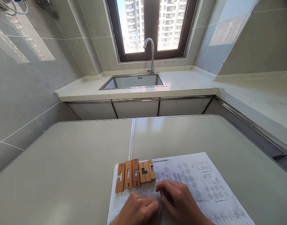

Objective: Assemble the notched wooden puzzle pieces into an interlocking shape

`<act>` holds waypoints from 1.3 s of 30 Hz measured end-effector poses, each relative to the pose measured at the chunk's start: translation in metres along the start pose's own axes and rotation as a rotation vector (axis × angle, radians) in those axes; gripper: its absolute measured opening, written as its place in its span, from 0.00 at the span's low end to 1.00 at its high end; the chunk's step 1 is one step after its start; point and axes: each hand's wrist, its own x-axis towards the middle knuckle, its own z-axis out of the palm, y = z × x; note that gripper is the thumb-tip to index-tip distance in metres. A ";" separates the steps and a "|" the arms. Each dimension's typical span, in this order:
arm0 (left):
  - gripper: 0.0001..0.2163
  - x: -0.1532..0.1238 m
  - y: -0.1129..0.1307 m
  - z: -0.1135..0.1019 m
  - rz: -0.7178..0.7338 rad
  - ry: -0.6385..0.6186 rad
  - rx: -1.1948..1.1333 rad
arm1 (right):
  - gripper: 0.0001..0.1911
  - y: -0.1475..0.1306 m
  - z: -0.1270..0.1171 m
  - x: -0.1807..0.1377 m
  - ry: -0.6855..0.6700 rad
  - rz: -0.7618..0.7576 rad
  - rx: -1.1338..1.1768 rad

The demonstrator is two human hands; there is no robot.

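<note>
My left hand rests on the printed sheet, its fingers curled into a loose fist with nothing showing in them. Beside it, my right hand is also closed, its bent index finger pointing left; no object shows in its grip. Just beyond the hands, several notched wooden puzzle pieces stand in a row on the sheet's upper left part. The leftmost piece is darker brown, next to a slotted piece marked 2 and a reddish piece marked 3. Lighter pieces sit together at the row's right end.
The sheet lies on a pale folding table with a seam down it. Behind stands a white counter with a sink and a tap under a window. A black cable is at the right edge.
</note>
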 end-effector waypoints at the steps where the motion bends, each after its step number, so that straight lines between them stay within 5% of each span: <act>1: 0.13 0.000 0.000 -0.001 0.005 -0.003 -0.010 | 0.12 0.000 0.000 0.000 -0.001 0.000 -0.003; 9: 0.14 0.007 -0.002 -0.047 -0.047 -0.048 -0.038 | 0.10 0.001 0.001 -0.001 0.010 -0.016 0.000; 13: 0.05 0.002 -0.020 -0.076 -0.207 0.038 -0.009 | 0.11 0.002 0.000 -0.001 0.004 -0.020 -0.007; 15: 0.15 -0.002 -0.032 -0.082 -0.288 -0.015 0.053 | 0.11 0.001 0.000 -0.001 0.013 -0.024 -0.012; 20: 0.41 -0.008 -0.055 -0.079 -0.368 -0.159 0.099 | 0.11 0.001 -0.001 -0.001 0.039 -0.027 -0.014; 31: 0.37 -0.005 -0.067 -0.074 -0.400 -0.162 -0.039 | 0.12 -0.001 -0.002 -0.001 0.041 -0.021 0.010; 39: 0.34 -0.002 -0.076 -0.086 -0.230 -0.192 0.078 | 0.11 0.000 -0.002 -0.001 0.043 -0.011 0.011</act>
